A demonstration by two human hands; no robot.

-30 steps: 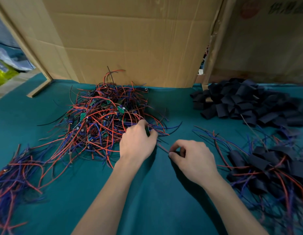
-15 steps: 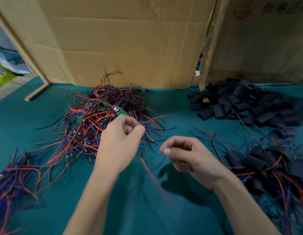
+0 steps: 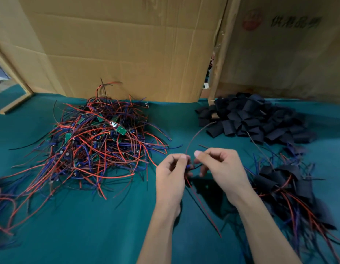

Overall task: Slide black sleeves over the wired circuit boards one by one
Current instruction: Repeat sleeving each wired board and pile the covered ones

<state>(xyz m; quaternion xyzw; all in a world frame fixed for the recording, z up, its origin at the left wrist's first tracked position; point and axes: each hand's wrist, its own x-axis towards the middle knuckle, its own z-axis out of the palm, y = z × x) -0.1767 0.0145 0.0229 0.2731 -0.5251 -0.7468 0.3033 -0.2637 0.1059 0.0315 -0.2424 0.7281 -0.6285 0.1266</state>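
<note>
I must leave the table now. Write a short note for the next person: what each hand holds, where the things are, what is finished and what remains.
Left hand: pinches one wired board, lifted above the cloth; its red wire hangs down.
Right hand: fingers curled at the same piece's wires; no sleeve in it.
Unsleeved boards: big tangle, far left.
Empty black sleeves: pile, far right.
Sleeved boards: heap, near right.
Done: that heap.
Left: take a sleeve, slide it over the held board, then the tangle, one by one.

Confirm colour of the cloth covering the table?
Teal green cloth, shown best in the head view.
</note>
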